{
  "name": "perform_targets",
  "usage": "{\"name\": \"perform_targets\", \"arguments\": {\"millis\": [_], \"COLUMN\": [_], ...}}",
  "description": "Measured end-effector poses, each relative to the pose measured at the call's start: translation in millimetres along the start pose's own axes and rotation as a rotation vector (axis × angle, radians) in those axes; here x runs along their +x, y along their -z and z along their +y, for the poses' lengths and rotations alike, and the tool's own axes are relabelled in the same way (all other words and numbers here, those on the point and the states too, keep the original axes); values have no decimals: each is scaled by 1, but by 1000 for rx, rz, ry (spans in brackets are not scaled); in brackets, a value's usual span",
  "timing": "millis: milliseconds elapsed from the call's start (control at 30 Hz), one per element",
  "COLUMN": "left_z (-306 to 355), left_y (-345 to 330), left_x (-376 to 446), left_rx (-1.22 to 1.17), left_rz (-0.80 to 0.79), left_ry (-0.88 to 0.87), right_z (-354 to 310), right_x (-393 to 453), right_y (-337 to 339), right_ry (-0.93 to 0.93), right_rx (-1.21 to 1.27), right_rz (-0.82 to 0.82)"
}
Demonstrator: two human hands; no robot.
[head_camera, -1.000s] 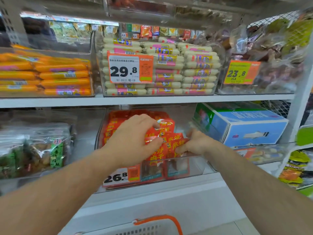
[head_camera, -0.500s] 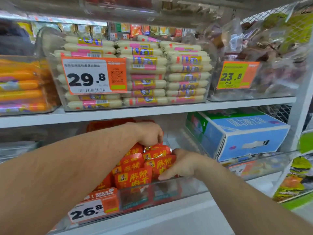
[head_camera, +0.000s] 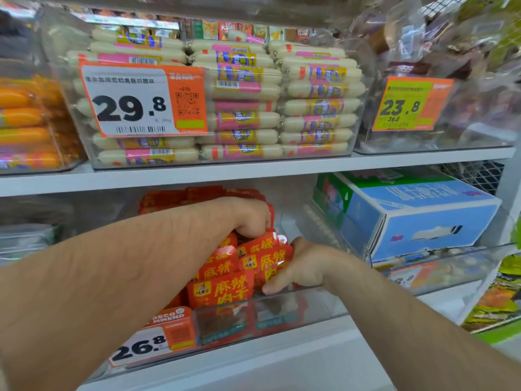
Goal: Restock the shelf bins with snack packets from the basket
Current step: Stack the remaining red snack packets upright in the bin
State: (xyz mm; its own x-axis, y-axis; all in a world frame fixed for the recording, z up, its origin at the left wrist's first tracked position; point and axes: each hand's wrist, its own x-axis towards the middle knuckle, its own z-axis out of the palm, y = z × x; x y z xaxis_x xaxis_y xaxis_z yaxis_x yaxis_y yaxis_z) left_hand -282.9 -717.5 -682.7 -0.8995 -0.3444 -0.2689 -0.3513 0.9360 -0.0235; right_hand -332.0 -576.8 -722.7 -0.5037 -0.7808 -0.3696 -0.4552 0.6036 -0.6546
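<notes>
Red snack packets [head_camera: 222, 286] with yellow lettering stand in rows inside a clear shelf bin [head_camera: 315, 309] on the lower shelf, tagged 26.8. My left hand [head_camera: 249, 217] reaches deep into the bin, its fingers curled down onto the tops of the rear packets. At the bin's right side my right hand [head_camera: 296, 268] grips the front right packets, thumb along the front near the rim. The basket is out of view.
A blue and green carton [head_camera: 408, 213] lies in the neighbouring bin on the right. On the shelf above stand a bin of white sausages [head_camera: 310, 108] tagged 29.8, orange sausages [head_camera: 25, 119] at left and bagged snacks [head_camera: 465, 80] tagged 23.8.
The view has moved closer and lower, and the basket has left the frame. Both hands have sunk deeper among the red packets, which now stand in upright rows.
</notes>
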Motion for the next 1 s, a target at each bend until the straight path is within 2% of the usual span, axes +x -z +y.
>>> {"name": "perform_targets", "arguments": {"millis": [167, 300, 467, 600, 733, 900, 1000], "left_z": [4, -2, -8, -9, -6, -7, -12], "left_y": [2, 3, 12, 12, 2, -5, -6], "left_x": [-7, -15, -23, -30, -33, -38, -40], "left_rx": [-51, -143, -293, -254, -229, -311, -380], "left_rz": [16, 135, 278, 346, 320, 291, 247], "left_ry": [-25, -22, -5, -5, -45, -78, -89], "right_z": [0, 4, 7, 7, 4, 9, 5], "right_x": [3, 3, 8, 9, 11, 16, 19], "right_y": [-2, -8, -11, -8, -11, -6, -9], "right_ry": [15, 32, 82, 121, 102, 70, 50], "right_rx": [60, 164, 168, 170, 82, 183, 144], "right_rz": [-35, 107, 299, 360, 312, 159, 94]}}
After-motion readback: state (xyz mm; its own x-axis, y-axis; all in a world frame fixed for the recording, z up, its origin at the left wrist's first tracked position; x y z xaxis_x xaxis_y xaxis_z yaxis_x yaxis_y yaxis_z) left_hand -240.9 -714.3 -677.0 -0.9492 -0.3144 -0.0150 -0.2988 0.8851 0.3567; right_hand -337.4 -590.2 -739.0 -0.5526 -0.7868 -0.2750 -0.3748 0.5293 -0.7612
